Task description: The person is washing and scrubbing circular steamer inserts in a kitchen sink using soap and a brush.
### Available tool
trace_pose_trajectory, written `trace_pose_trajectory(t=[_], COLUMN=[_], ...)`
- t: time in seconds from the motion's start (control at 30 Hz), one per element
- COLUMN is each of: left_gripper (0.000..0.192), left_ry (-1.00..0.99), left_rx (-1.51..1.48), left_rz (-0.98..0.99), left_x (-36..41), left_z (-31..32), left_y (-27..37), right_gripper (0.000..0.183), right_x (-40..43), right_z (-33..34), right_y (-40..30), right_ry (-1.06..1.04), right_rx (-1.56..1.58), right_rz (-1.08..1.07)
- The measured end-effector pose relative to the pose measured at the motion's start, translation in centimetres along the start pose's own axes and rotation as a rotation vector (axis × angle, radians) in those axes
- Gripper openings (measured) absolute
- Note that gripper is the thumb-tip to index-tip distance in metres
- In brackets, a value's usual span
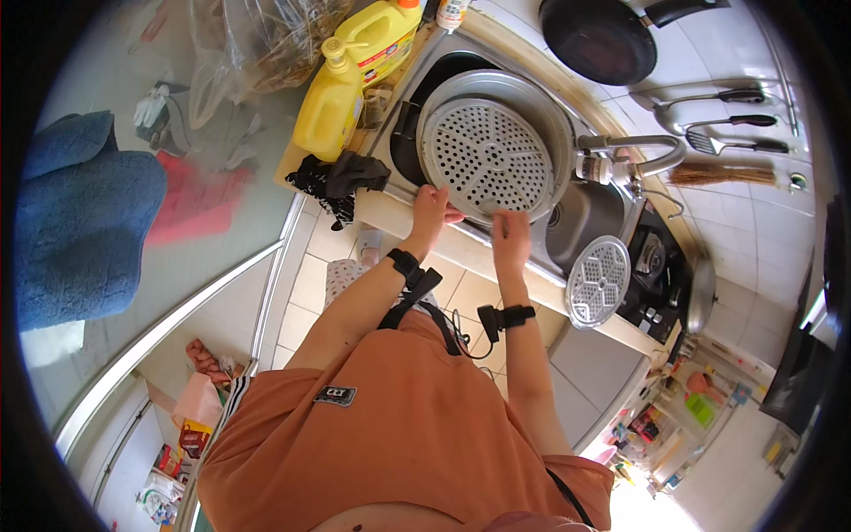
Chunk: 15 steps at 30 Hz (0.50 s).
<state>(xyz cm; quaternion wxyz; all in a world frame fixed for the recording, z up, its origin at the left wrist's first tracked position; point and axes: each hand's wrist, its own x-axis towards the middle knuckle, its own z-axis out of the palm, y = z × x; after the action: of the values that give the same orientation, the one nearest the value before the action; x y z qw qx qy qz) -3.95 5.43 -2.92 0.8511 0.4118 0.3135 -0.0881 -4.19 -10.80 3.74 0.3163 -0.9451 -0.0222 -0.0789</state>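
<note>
A large round aluminium steamer pot (564, 126) sits over the sink's left basin. A perforated metal steamer plate (492, 151) lies tilted inside its rim. My left hand (432, 214) is at the near left edge, its curled fingers gripping the plate's edge beside the pot rim. My right hand (510, 236) is at the near edge, right of my left hand. Its fingers bend over the rim onto the plate and are blurred, so their grip is unclear. A second, smaller perforated steamer plate (598, 282) leans at the counter's front edge, right of the sink.
A curved faucet (655, 149) reaches over the sink (592, 213). Left stand a yellow pump bottle (329, 110), a yellow jug (385, 33) and dark cloths (356, 174). A gas stove (651, 266) is right. A frying pan (598, 40) and several utensils hang on the tiled wall.
</note>
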Motion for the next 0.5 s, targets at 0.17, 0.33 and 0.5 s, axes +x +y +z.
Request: trace_pose_trajectory(t=[0.17,0.33,0.5], left_gripper=[0.025,0.026,0.024], left_ry=[-0.117,-0.145,-0.019], left_rx=[-0.001,-0.068,-0.123], left_rz=[-0.072,-0.172,-0.122], left_x=[-0.9,-0.2,-0.1], left_z=[1.4,1.6,2.0], left_y=[-0.3,-2.5,-2.8], right_gripper=[0.008,0.009,0.008], right_x=[-0.1,-0.3,1.6], right_z=[1.0,0.9,-0.7], right_y=[-0.3,0.7,4.6], right_ry=[-0.141,-0.198,-0.117], right_rx=[-0.066,-0.267,-0.498], right_rz=[-0.089,-0.186,-0.082])
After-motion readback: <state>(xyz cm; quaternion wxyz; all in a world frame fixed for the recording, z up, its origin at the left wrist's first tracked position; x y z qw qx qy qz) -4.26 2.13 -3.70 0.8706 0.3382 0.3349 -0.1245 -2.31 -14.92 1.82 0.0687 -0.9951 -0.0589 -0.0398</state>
